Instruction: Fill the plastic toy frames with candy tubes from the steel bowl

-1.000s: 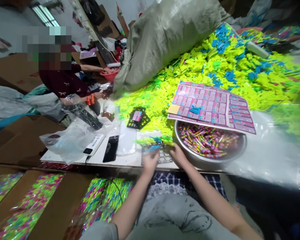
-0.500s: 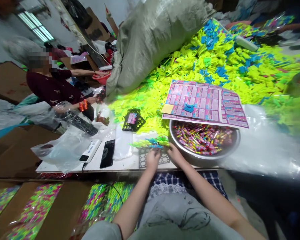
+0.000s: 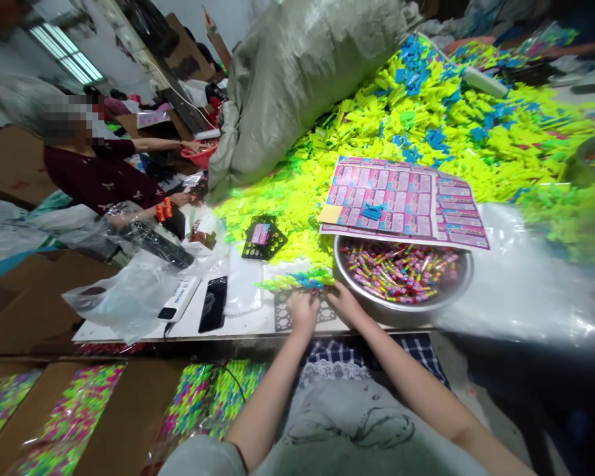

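My left hand point(image 3: 303, 309) is closed at the near side of a row of yellow-green and blue plastic pieces point(image 3: 297, 280), over a grey plate with holes point(image 3: 282, 317). My right hand point(image 3: 343, 303) is at the row's right end, beside the metal bowl, with its fingers curled at the pieces. The fingertips of both hands are partly hidden, so what they pinch is unclear. The metal bowl point(image 3: 401, 307) holds small wrapped candies point(image 3: 401, 274). Pink printed sheets point(image 3: 406, 198) lie over its back rim, with a small blue piece point(image 3: 371, 211) on top.
A large pile of yellow pieces point(image 3: 456, 145) and a grey sack point(image 3: 297, 86) stand behind. Left are a phone point(image 3: 213, 304), a white device point(image 3: 179, 299), clear bags point(image 3: 244, 284) and a black perforated plate point(image 3: 272, 244). A person point(image 3: 99, 172) works at far left. Boxes point(image 3: 123, 423) stand below.
The view has shifted slightly. My left hand has moved a little left and up from its earlier place, and my right hand slightly left. The row of pieces stays between them.
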### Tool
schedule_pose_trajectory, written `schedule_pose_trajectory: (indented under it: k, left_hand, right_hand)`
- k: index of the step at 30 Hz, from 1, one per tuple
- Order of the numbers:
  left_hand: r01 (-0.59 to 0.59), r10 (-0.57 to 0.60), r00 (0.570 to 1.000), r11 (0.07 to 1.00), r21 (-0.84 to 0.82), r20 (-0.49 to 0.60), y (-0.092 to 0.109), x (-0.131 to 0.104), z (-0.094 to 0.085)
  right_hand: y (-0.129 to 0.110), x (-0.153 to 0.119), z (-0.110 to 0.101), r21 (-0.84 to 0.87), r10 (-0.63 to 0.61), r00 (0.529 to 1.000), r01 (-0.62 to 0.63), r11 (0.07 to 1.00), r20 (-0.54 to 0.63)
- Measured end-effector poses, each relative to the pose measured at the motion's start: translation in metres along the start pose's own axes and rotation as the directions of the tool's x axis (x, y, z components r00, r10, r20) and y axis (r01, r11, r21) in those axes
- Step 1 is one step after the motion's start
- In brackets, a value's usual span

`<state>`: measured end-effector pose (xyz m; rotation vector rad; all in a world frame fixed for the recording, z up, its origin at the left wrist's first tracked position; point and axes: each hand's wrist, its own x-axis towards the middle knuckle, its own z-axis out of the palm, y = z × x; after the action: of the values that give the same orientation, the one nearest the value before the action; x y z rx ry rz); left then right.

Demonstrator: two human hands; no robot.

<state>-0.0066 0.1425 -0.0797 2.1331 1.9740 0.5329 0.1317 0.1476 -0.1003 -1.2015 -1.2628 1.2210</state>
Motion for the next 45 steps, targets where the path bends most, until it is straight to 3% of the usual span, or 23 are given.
schedule_pose_trajectory:
  k: [13,21,24,27,29,31,33,35,36,37,40,42,43,45]
  left_hand:
    - [0.031,-0.032,0.999,0.998,0.054,0.013,-0.001,0.000,0.004]
    - [-0.032,0.030,0.999,0.993,-0.112,-0.016,-0.005,0.006,-0.001]
    - [-0.061,0.051,0.997,0.976,-0.210,-0.051,-0.010,-0.005,-0.005]
    - [-0.065,0.034,0.993,0.956,-0.286,-0.113,-0.012,-0.028,-0.025]
    - [-0.094,0.034,0.983,0.935,-0.343,-0.178,-0.009,-0.037,-0.053]
    - [-0.179,0.052,0.949,0.900,-0.398,-0.310,-0.005,-0.028,-0.090]
    - [-0.268,0.123,0.911,0.902,-0.338,-0.393,0.000,0.003,-0.125]
    - [-0.298,0.238,0.927,0.936,-0.186,-0.290,0.002,0.052,-0.148]
    - [-0.316,0.303,0.942,0.945,-0.084,-0.143,0.002,0.079,-0.153]
    - [-0.358,0.356,0.932,0.933,0.027,0.071,0.001,0.105,-0.153]
    - [-0.425,0.386,0.863,0.903,0.054,0.327,0.000,0.167,-0.133]
    - [-0.460,0.388,0.811,0.885,0.067,0.437,0.000,0.188,-0.112]
    - [-0.476,0.387,0.791,0.876,0.079,0.475,0.000,0.192,-0.102]
    - [-0.506,0.390,0.765,0.856,0.104,0.513,-0.003,0.193,-0.086]
  right_hand:
    - [0.002,-0.001,0.002,0.006,-0.011,1.000,0.011,1.000,-0.026]
    - [-0.008,-0.004,0.001,-0.056,-0.005,1.000,0.004,0.998,-0.031]
    - [-0.009,-0.005,0.002,-0.080,0.008,0.999,-0.011,0.997,-0.036]
    - [-0.012,-0.004,0.003,-0.105,0.019,0.999,-0.023,0.994,-0.040]
    - [-0.015,-0.003,0.003,-0.133,0.021,0.999,-0.025,0.991,-0.036]
    - [-0.019,-0.005,0.003,-0.181,0.017,0.999,-0.023,0.983,-0.034]
    - [-0.026,-0.013,0.003,-0.251,0.006,0.999,-0.016,0.968,-0.040]
    - [-0.037,-0.029,0.001,-0.331,-0.014,0.999,0.001,0.944,-0.038]
    - [-0.043,-0.039,-0.002,-0.366,-0.025,0.999,0.014,0.930,-0.024]
    - [-0.050,-0.050,-0.007,-0.398,-0.040,0.999,0.039,0.917,0.005]
    - [-0.076,-0.075,-0.037,-0.462,-0.145,0.978,0.199,0.864,0.150]
    - [-0.092,-0.076,-0.063,-0.539,-0.252,0.955,0.298,0.788,0.159]
    - [-0.098,-0.073,-0.076,-0.605,-0.273,0.953,0.295,0.739,0.131]
    - [-0.104,-0.061,-0.097,-0.761,-0.202,0.976,0.191,0.620,0.081]
